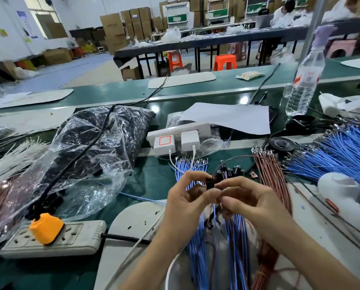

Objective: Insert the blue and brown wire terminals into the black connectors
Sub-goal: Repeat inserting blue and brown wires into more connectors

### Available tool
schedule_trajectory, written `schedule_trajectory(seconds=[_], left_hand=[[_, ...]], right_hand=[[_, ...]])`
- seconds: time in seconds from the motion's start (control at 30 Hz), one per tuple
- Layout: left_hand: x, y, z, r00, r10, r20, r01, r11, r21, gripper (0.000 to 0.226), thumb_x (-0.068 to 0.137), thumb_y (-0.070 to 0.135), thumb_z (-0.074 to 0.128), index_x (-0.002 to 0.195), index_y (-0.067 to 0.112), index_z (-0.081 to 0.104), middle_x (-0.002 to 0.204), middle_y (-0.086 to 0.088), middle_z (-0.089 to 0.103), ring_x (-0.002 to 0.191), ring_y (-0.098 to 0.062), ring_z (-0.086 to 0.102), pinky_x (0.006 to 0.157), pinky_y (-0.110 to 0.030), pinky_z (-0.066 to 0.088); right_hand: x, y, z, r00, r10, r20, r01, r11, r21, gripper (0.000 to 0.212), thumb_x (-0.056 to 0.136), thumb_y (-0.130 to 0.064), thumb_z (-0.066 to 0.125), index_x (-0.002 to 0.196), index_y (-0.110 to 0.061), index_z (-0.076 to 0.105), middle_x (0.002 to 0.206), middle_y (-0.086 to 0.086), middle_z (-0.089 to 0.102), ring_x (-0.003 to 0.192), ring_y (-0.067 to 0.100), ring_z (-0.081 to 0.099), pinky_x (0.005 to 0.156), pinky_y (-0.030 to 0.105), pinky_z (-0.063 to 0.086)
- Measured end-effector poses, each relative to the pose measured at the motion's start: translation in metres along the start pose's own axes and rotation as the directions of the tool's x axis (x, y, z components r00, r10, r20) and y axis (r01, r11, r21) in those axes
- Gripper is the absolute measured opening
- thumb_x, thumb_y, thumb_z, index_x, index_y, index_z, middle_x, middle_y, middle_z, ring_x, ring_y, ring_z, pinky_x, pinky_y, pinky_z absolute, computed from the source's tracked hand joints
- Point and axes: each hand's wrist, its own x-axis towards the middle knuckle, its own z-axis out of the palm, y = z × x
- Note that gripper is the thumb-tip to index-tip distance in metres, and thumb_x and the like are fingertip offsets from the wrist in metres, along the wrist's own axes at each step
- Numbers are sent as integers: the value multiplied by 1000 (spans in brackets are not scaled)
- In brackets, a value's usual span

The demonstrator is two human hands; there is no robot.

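Connector [210, 183], black, pinched in left hand [185, 199] above bench [154, 176] near edge. Right hand [246, 197] pinches its other side; terminal hidden. Blue wires [198, 237] dangle below. Risk: crooked entry bends terminal; dangling strands snag, tugging seated wires loose.

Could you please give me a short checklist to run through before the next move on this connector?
1. Black connector pinched in left hand: ok.
2. Right hand pinches a wire at the connector: ok.
3. Terminal fully seated: cannot tell, fingers hide it.
4. Spare connectors lie just behind the hands: ok.
5. Blue wires and brown wires lie close by: ok.
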Motion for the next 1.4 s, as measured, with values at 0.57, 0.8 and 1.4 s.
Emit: schedule_trajectory(seconds=[0.57, 0.8, 1.4], left_hand=[[13, -1, -12, 922, -365, -129, 180, 699, -692, 19, 74, 10, 59, 88, 6, 71, 61, -2, 60, 45, -6, 54, 70, -27, 58], [4, -5, 2, 967, -255, -20, 238, 927, -291, 16, 75, 14, 74, 91, 17, 76, 72, 4, 66, 64, -9, 60, 73, -24, 53], [-9, 3, 11, 916, 397, 55, -369, 782, 503, 31, 78, 13, 75, 102, 27, 64, 94, 13, 63, 89, -5, 61, 81, -18, 47]], right_hand=[[-4, -13, -13, 425, 388, 818, -544, 831, -112, 24, 82, -7, 69, 106, -10, 64, 80, 4, 66, 60, 6, 61, 58, 15, 51], [-3, -4, -8, 796, 413, 442, -533, 825, 189, 9, 84, -11, 67, 76, -6, 69, 63, 17, 61, 37, 12, 53, 34, 16, 41], [1, 10, 2, 976, -212, -44, 176, 895, -410, 19, 81, -7, 72, 77, -24, 64, 56, -3, 65, 46, 3, 58, 52, 11, 44]])
